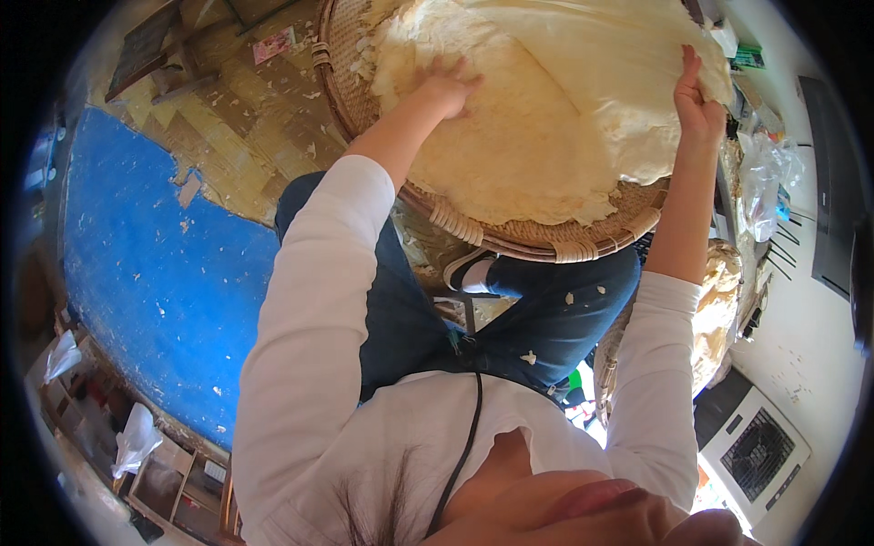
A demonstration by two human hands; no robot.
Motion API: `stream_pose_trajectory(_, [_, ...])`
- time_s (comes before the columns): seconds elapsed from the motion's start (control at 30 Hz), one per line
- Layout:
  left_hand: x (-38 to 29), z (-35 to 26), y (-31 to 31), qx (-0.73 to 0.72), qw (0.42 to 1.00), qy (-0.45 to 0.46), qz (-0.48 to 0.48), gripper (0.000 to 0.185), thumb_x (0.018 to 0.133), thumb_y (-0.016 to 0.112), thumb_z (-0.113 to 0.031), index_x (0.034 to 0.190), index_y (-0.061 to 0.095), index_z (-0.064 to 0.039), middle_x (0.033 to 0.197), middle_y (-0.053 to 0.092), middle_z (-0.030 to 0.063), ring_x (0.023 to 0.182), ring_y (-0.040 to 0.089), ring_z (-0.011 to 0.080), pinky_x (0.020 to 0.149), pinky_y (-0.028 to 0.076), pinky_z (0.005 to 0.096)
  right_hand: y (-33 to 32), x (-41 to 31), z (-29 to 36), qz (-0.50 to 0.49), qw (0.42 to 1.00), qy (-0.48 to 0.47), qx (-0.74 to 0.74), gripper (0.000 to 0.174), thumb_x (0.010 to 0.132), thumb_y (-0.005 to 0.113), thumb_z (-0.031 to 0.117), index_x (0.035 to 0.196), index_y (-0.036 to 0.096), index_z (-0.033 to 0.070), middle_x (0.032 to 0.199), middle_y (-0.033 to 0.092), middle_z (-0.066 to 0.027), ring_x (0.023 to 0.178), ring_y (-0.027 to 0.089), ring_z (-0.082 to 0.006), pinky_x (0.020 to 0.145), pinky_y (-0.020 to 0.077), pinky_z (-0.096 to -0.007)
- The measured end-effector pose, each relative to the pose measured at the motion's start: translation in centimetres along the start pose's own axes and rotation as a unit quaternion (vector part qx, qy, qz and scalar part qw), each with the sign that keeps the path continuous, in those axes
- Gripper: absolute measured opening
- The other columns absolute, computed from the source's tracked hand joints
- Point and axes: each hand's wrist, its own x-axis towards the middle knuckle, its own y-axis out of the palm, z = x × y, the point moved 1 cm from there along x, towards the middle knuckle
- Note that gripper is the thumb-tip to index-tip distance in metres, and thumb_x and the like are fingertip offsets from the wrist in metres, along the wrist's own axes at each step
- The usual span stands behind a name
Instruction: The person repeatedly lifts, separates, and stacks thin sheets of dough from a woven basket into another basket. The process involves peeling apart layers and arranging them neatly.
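Note:
A round woven bamboo tray (519,244) with a bound cane rim lies in front of my knees. It holds broad, thin, pale yellow sheets (505,164) with ragged edges; what they are made of I cannot tell. My left hand (447,87) lies palm down on the rougher sheet at the left, fingers spread. At the right edge, my right hand (700,102) is closed on the border of a smoother sheet (614,75), with one or more fingers stretched out. That sheet overlaps the rougher one along a curved line.
A second basket (717,307) with pale pieces stands beside my right side. Flakes litter the wood-patterned floor (239,136) and the blue floor (164,259). A wooden stool (147,51) is far left. Plastic bags (761,184) hang by the right wall. Low shelving (167,478) stands lower left.

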Motion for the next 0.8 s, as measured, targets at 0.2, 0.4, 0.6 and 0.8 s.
stream_pose_trajectory(0.2, [-0.2, -1.2, -1.1, -0.031, 0.998, -0.032, 0.034, 0.081, 0.090, 0.066, -0.044, 0.155, 0.018, -0.039, 0.165, -0.003, 0.0043, 0.147, 0.002, 0.0478, 0.111, 0.021, 0.0689, 5.3, 1.6, 5.1, 0.060, 0.998, -0.024, -0.023, 0.050, 0.105, 0.031, 0.017, 0.150, 0.023, -0.003, 0.157, 0.023, -0.0239, 0.143, 0.029, -0.0405, 0.105, 0.0477, -0.0510])
stream_pose_trajectory(0.4, [-0.2, -2.2, -2.2, 0.010, 0.999, -0.048, 0.004, 0.065, 0.092, 0.062, -0.037, 0.150, 0.035, -0.022, 0.161, 0.020, 0.0093, 0.141, 0.026, 0.0460, 0.108, 0.031, 0.0630, 14.7, 1.3, 7.5, 0.158, 0.974, 0.022, -0.161, 0.048, 0.105, 0.035, 0.011, 0.146, 0.024, -0.011, 0.153, 0.027, -0.0284, 0.138, 0.037, -0.0439, 0.107, 0.0453, -0.0514])
stream_pose_trajectory(0.6, [0.5, -10.9, -7.9, -0.540, 0.828, 0.099, -0.115, 0.049, 0.100, 0.047, -0.042, 0.115, 0.060, 0.003, 0.108, 0.067, 0.0236, 0.097, 0.069, 0.0287, 0.088, 0.055, 0.0428, 21.5, -6.6, 5.8, 0.151, 0.971, 0.078, -0.170, 0.046, 0.103, 0.041, 0.005, 0.143, 0.028, -0.014, 0.149, 0.034, -0.0292, 0.136, 0.039, -0.0426, 0.112, 0.0406, -0.0463])
stream_pose_trajectory(0.8, [-3.0, -21.3, -13.4, -0.928, 0.223, 0.231, 0.189, 0.089, 0.092, 0.046, -0.066, 0.137, 0.038, 0.011, 0.132, 0.055, 0.0236, 0.119, 0.057, 0.0379, 0.103, 0.047, 0.0488, 28.6, -19.3, 7.7, 0.186, 0.926, 0.043, -0.326, 0.039, 0.088, 0.063, 0.001, 0.125, 0.051, -0.009, 0.133, 0.053, -0.0238, 0.122, 0.053, -0.0354, 0.109, 0.0452, -0.0444])
